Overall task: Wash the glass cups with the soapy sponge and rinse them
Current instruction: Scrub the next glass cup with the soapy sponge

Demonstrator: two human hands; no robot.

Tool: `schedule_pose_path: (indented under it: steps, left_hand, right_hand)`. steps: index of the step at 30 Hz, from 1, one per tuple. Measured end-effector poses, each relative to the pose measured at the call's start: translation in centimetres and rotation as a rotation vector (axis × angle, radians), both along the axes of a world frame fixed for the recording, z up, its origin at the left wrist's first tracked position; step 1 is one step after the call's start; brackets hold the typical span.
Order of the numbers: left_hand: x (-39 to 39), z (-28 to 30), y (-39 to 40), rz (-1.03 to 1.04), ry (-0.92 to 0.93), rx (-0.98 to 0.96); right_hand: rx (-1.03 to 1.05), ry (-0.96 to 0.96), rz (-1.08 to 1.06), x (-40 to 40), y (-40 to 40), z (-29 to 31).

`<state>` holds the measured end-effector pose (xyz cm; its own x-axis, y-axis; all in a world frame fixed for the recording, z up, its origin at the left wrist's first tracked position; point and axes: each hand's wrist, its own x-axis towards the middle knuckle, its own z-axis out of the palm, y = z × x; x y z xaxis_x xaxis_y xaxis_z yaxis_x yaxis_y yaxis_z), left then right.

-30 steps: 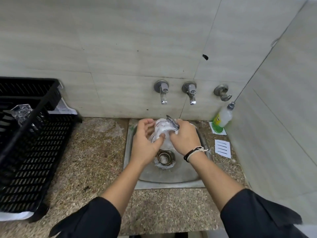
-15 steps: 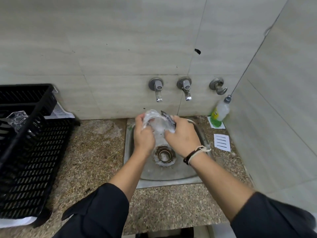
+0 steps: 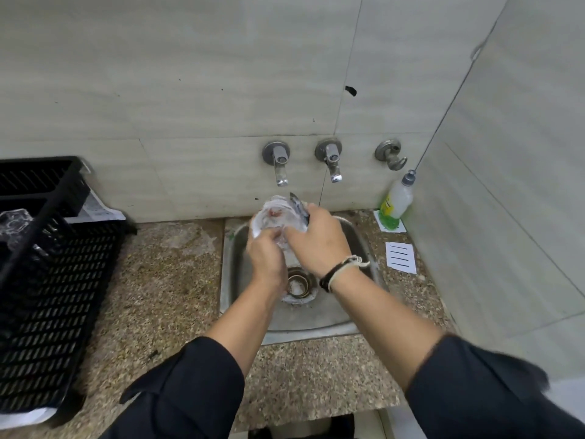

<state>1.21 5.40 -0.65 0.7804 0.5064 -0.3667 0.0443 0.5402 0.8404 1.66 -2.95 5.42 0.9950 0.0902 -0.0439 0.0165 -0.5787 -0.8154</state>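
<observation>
Over the sink (image 3: 240,280), the left hand (image 3: 264,259) grips a glass cup (image 3: 277,221), tilted and filmed with suds, while the right hand (image 3: 318,245) works a grey sponge (image 3: 299,205) against it. Scrubbing looks underway, rinsing not begun; neither tap (image 3: 280,163) visibly runs. Farther left, another glass (image 3: 14,224) sits in the black rack (image 3: 57,280).

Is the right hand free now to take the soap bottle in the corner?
Probably not yet: the right hand is busy with the sponge on the glass cup. The path to the soap bottle looks open.
</observation>
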Motion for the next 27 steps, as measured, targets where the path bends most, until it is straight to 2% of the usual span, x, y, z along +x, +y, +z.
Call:
schedule_pose_path:
  steps: [2, 4, 5, 7, 9, 11, 13, 17, 18, 20, 23, 25, 27]
  left_hand:
    - [0.3, -0.5, 0.0, 0.005, -0.008, -0.090]
    - [0.0, -0.8, -0.6, -0.067, -0.037, -0.038]
    - [-0.3, -1.0, -0.8, -0.135, -0.044, 0.041]
    - [-1.2, -1.2, 0.0, -0.336, -0.035, 0.382]
    - [-1.3, -1.3, 1.2, -0.443, -0.040, 0.718]
    - [-0.5, -1.0, 2.2, -0.429, -0.055, 0.826]
    - [0.2, -0.3, 2.5, -0.361, -0.026, 0.838]
    - [1.1, -1.3, 3.6, -0.156, 0.086, 0.552]
    - [1.0, -1.7, 3.8, -0.125, 0.083, 0.510]
    - [0.5, -2.0, 3.3, -0.107, 0.074, 0.493]
    - [-0.7, -1.8, 1.3, -0.165, -0.001, 0.516]
    - [-1.4, -2.0, 0.7, -0.181, -0.046, 0.573]
    - [-1.7, -2.0, 1.0, -0.144, -0.081, 0.611]
  right_hand:
    - [-0.021, -0.020, 0.028, -0.9, 0.3, -0.1]
    - [-0.050, -0.029, 0.011, 0.0, 0.0, -0.4]
    - [-0.066, -0.032, 0.008, 0.8, -0.4, -0.2]
    - [-0.145, -0.083, 0.046, 1.8, -1.4, 0.1]
    - [-0.288, -0.183, 0.135, 1.9, -1.8, 0.1]
    - [-0.412, -0.263, 0.221, 1.8, -1.9, 0.3]
    - [-0.337, -0.255, 0.252, 1.7, -2.1, 0.0]
    - [0.216, -0.007, 0.071, 1.0, -4.6, 0.0]
    - [0.255, 0.015, 0.012, 0.9, -4.8, -0.3]
    - [0.315, 0.131, 0.025, 0.1, -3.9, -0.8]
    - [0.436, 0.293, -0.003, 0.2, -1.6, -2.9]
    - [0.521, 0.313, -0.150, 2.0, -1.3, -4.4]
    - [0.473, 0.293, -0.164, 1.1, -0.7, -1.9]
